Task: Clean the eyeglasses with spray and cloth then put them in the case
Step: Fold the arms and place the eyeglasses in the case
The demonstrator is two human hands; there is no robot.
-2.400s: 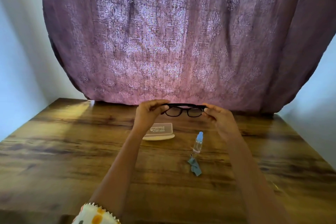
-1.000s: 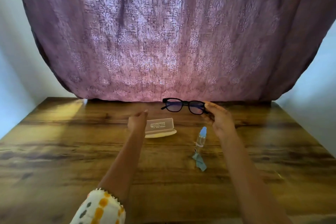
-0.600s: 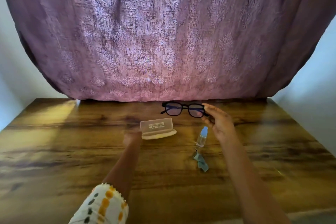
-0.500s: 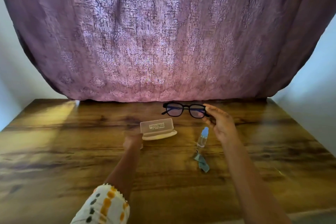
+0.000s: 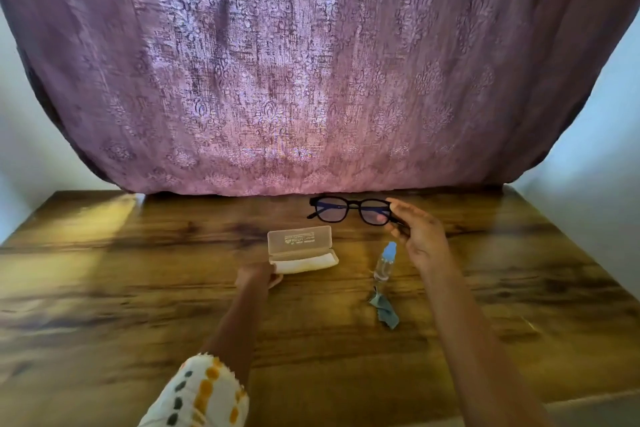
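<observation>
Black-framed eyeglasses (image 5: 349,210) hang in the air above the far part of the wooden table (image 5: 104,288), temples unfolded. My right hand (image 5: 417,234) pinches their right end. An open beige case (image 5: 300,248) lies on the table, lid standing up. My left hand (image 5: 254,277) grips the case's near left corner. A small clear spray bottle (image 5: 384,262) with a blue cap stands right of the case. A crumpled teal cloth (image 5: 385,309) lies just in front of the bottle.
A purple patterned curtain (image 5: 311,80) hangs behind the table's far edge. Pale walls close in at left and right. My patterned left sleeve (image 5: 201,395) shows at the bottom.
My left hand let go of the glasses, dropped to the table and took the case's left corner. My right hand alone keeps the glasses, slightly lower.
</observation>
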